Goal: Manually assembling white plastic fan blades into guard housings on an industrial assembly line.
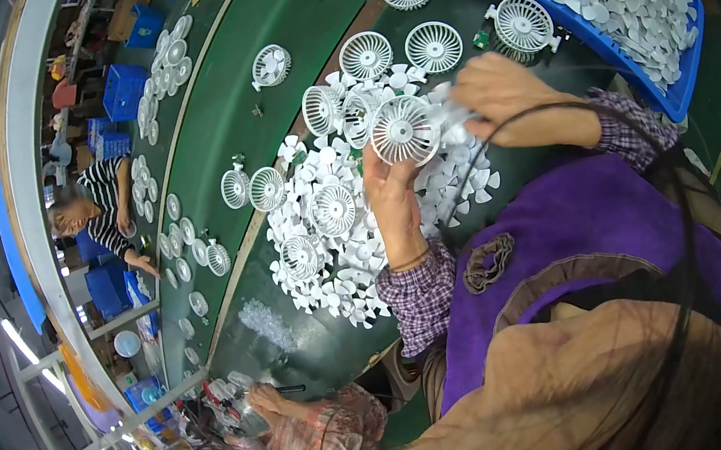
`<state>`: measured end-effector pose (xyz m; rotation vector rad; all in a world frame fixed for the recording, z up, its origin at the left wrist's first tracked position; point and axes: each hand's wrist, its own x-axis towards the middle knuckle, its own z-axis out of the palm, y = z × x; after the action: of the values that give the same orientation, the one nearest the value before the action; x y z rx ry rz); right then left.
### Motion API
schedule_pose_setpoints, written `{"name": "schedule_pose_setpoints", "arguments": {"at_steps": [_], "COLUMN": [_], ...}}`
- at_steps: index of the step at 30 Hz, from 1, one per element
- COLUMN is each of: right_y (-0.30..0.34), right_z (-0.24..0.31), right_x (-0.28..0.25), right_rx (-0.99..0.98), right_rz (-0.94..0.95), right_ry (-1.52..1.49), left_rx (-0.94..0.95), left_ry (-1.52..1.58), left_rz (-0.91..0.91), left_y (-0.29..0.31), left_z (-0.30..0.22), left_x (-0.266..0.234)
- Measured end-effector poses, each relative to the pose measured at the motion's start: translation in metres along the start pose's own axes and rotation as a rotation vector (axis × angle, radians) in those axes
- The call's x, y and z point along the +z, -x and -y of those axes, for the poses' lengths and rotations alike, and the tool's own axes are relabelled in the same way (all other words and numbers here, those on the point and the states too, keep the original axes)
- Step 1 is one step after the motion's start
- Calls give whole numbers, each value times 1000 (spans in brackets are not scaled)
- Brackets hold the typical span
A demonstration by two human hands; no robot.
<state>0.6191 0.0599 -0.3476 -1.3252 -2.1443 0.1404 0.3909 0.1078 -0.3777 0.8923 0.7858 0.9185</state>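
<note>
A: Left hand (pixel 393 193)?
B: Grips white fan cage (pixel 404 131) over blade pile (pixel 353 267), between belt-side and near edges of worktop (pixel 331 349).
A: Right hand (pixel 499 90)?
B: Curled, just beside cage; blurred, can't tell if gripping.

– What's that white smear (pixel 453 114) by the fingertips of the right hand (pixel 503 95)?
– Too blurred to tell.
– And the left hand (pixel 396 207)?
– Fingers partly hidden behind the cage (pixel 404 131).
– The bin (pixel 692 70) beyond the right fingers?
– Top edge cuts it off.
</note>
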Motion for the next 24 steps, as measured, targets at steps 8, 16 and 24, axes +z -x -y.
{"name": "schedule_pose_setpoints", "arguments": {"at_steps": [8, 16, 24], "right_y": [-34, -35, -41], "right_z": [6, 5, -11], "right_x": [37, 45, 41], "right_rx": [-123, -125, 85], "right_rz": [-56, -145, 38], "right_ry": [39, -94, -514], "left_rx": [-11, 186, 170], "left_ry": [-98, -356, -260], "left_rz": [62, -120, -44], "left_y": [-7, -16, -1], "left_z": [2, 16, 4], "left_x": [9, 5, -1]}}
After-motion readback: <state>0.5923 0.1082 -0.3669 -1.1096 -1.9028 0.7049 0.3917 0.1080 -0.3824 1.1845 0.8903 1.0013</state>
